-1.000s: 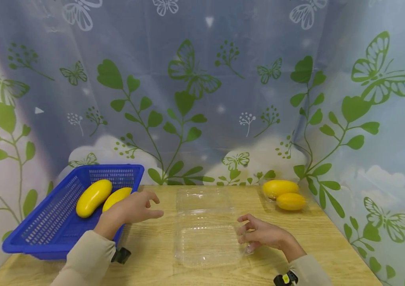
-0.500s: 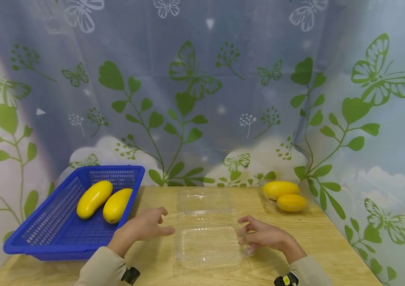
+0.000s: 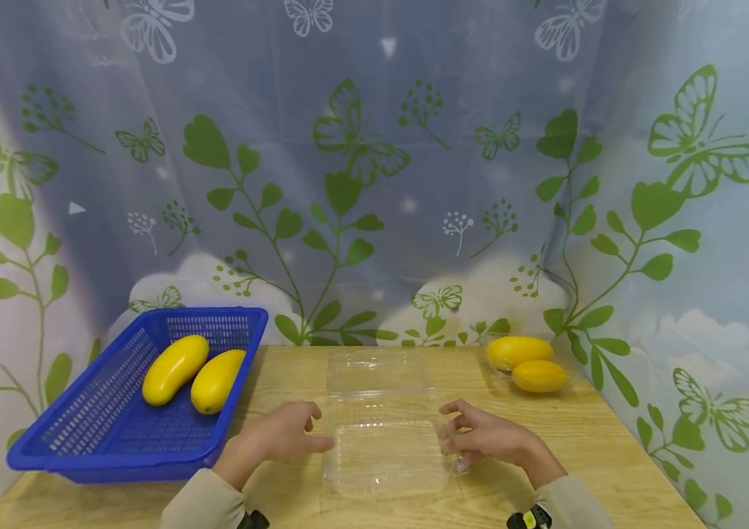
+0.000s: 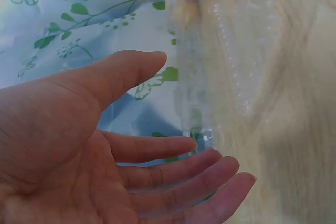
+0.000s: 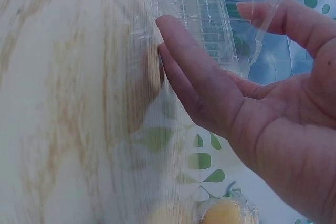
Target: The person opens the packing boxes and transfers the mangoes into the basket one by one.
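An unfolded clear plastic clamshell box [image 3: 381, 485] lies on the wooden table, its lid [image 3: 377, 354] spread flat toward the curtain. My left hand [image 3: 282, 435] is at the box's left side, thumb tip right at the rim. Its fingers are relaxed and hold nothing, as the left wrist view [image 4: 131, 145] also shows. On the other side is my right hand [image 3: 490, 438], fingertips at the right rim. In the right wrist view, a clear plastic edge [image 5: 261, 38] crosses in front of the thumb, and the fingers are extended, apart from the thumb.
A blue slotted basket [image 3: 110, 461] at left holds two smooth yellow, elongated fruits [image 3: 176, 370]. At the back right, two more yellow fruits [image 3: 518, 353] sit in clear plastic packaging. A butterfly-patterned curtain [image 3: 374, 220] closes off the back and sides.
My left hand has moved from beside the basket's right rim, rightward and nearer to me, to the clamshell's left edge. My right hand has stayed in place.
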Demonstrator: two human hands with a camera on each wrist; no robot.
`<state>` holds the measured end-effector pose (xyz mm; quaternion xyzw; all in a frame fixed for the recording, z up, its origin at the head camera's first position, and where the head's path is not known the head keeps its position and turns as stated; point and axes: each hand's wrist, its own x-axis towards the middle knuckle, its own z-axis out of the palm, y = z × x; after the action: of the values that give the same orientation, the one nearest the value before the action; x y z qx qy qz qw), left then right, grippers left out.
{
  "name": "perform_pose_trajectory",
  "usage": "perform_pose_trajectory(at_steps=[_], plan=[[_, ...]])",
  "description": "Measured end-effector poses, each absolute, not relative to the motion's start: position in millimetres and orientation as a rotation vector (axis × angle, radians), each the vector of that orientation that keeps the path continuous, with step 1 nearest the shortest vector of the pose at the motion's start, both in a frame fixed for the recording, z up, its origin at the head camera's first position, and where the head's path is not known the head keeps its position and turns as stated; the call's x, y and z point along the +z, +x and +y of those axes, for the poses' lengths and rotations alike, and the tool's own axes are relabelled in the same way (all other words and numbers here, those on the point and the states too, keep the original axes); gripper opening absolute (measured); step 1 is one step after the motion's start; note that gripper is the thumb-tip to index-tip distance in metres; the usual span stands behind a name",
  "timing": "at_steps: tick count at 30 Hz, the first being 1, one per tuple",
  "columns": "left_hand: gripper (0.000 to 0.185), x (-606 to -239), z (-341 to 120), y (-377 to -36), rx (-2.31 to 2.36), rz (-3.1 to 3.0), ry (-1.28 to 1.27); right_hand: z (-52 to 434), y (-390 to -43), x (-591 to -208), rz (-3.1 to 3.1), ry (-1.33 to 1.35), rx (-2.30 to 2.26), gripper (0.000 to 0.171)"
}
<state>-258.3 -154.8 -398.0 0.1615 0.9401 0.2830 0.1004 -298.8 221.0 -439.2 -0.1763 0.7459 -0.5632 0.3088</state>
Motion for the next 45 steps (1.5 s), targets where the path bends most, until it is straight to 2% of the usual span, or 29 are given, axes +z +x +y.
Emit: perform_pose_trajectory(at_steps=[5, 15, 24, 32, 33, 37, 40, 45], plan=[[0.056, -405, -154, -256, 0.858, 2.744, 0.388, 218, -297, -439, 1.979, -0.464, -1.481, 0.071], [0.058, -410, -153, -255, 0.861, 2.798, 0.387, 212, -296, -440, 1.992, -0.461, -1.481, 0.072], [0.066, -413, -154, -252, 1.126, 2.693, 0.365, 200, -294, -443, 1.996, -0.446, -1.518, 0.07], [0.046, -412, -161, -251, 1.08, 2.746, 0.382, 185, -294, -444, 1.994, -0.45, -1.555, 0.068], [0.049, -410, -162, -251, 1.059, 2.758, 0.371, 182, -294, -444, 1.99, -0.448, -1.561, 0.068], [0.025, -405, -167, -253, 0.981, 2.808, 0.318, 172, -296, -446, 1.996, -0.444, -1.564, 0.069], [0.017, -402, -170, -256, 0.929, 2.841, 0.272, 163, -298, -447, 2.012, -0.441, -1.56, 0.07], [0.027, -402, -173, -261, 0.786, 2.939, 0.257, 147, -303, -446, 2.033, -0.429, -1.553, 0.071]])
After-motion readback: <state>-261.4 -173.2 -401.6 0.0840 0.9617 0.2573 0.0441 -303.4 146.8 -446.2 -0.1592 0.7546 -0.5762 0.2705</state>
